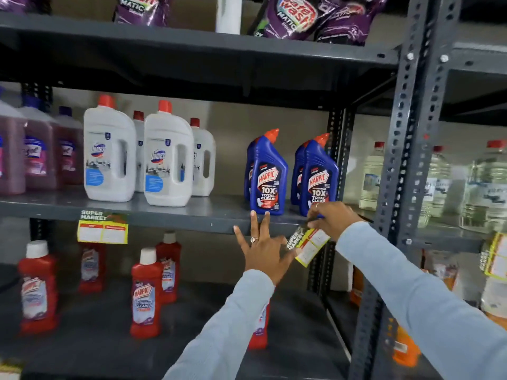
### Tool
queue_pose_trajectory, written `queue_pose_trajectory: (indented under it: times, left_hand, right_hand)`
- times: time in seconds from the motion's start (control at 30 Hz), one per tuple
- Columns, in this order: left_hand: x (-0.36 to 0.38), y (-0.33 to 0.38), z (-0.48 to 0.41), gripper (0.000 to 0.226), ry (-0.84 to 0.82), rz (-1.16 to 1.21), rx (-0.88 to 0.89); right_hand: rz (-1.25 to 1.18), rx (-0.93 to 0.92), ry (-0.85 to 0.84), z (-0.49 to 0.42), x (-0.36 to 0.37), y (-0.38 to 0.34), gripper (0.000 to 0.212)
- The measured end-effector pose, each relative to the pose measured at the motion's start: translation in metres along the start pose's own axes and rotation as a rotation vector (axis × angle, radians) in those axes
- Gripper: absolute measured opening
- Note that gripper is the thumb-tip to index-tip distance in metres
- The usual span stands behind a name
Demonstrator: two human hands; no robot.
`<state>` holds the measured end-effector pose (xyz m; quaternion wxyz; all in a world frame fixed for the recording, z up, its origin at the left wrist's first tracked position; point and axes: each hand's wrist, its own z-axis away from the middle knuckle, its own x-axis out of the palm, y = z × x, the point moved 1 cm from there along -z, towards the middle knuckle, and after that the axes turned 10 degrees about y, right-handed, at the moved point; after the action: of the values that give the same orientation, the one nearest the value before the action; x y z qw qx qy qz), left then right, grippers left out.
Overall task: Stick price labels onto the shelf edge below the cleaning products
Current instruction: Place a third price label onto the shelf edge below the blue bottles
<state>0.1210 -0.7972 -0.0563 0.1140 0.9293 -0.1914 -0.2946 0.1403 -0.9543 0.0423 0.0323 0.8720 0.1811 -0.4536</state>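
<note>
Price label (308,246) pinched by right hand (333,219); left hand (263,249) splayed open.

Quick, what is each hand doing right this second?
Left hand: open, fingers spread, thumb touching the price label.
Right hand: closed, pinching the label's top against the shelf edge.

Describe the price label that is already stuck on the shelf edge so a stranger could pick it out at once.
Start at the grey metal middle shelf holding the white red-capped Domex bottles. On its front edge, below the leftmost white bottle, hangs the yellow-bordered "Super Market" price label. Unlike the similar tilted label held in the right hand, it hangs level and untouched.
</note>
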Motion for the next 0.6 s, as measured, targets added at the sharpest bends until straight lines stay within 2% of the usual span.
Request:
queue_pose_trajectory:
  times: [0.13, 0.23, 0.33, 0.4, 0.47, 0.5, 0.6]
  left_hand:
    - [0.005, 0.006, -0.006, 0.015, 0.030, -0.045, -0.055]
    - [-0.001, 0.002, -0.013, 0.012, 0.041, -0.044, -0.042]
    - [-0.005, -0.002, -0.017, 0.011, 0.031, -0.023, 0.035]
    - [-0.005, -0.003, -0.012, 0.013, 0.016, -0.068, 0.135]
    - [-0.001, -0.001, -0.009, 0.015, 0.000, -0.131, 0.199]
    - [0.000, -0.001, -0.010, 0.016, -0.006, -0.150, 0.205]
    - [-0.004, -0.001, -0.025, 0.019, -0.014, -0.121, 0.154]
  right_hand:
    - [0.084, -0.004, 0.012, -0.002, 0.001, -0.003, 0.011]
    - [-0.119, 0.058, -0.029, 0.002, 0.001, 0.005, 0.013]
    - [-0.333, 0.055, 0.004, 0.018, 0.008, 0.024, 0.017]
    - [-0.290, -0.007, 0.019, 0.036, 0.018, 0.034, 0.018]
    - [-0.113, -0.087, 0.047, 0.046, 0.030, 0.040, 0.006]
    - [-0.064, -0.106, 0.065, 0.047, 0.034, 0.042, 0.008]
    - [-0.167, -0.049, 0.093, 0.037, 0.033, 0.045, 0.016]
